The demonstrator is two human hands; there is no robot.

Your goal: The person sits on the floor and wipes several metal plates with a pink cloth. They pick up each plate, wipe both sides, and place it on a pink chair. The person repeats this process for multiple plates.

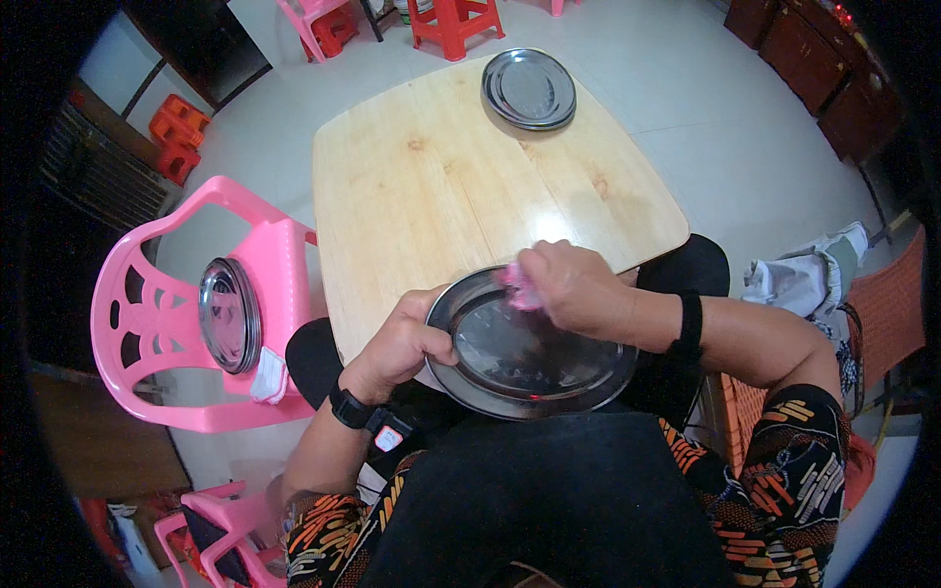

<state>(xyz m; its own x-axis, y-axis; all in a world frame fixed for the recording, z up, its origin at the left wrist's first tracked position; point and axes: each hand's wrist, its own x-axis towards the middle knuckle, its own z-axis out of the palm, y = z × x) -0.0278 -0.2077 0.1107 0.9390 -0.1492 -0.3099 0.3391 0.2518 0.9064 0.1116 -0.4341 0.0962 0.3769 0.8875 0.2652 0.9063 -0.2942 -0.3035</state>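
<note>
An oval stainless-steel plate (544, 360) is tilted over my lap at the near edge of the wooden table (412, 213). My left hand (408, 334) grips its left rim, thumb on the upper face. In my right hand (577, 287) is a bunched pink cloth (520, 287), held at the plate's far rim; hand and cloth are slightly blurred. At the table's far right corner lies a small stack of oval steel plates (529, 88). Another stack of steel plates (229, 314) rests on the pink plastic chair (276, 272) to my left.
A folded white cloth with a pink edge (270, 376) lies beside the plates on the chair. Red plastic stools (456, 26) stand beyond the table. At right is a woven chair (893, 309) with pale fabric (798, 275) over it. Dark wooden cabinets (809, 59) line the far right.
</note>
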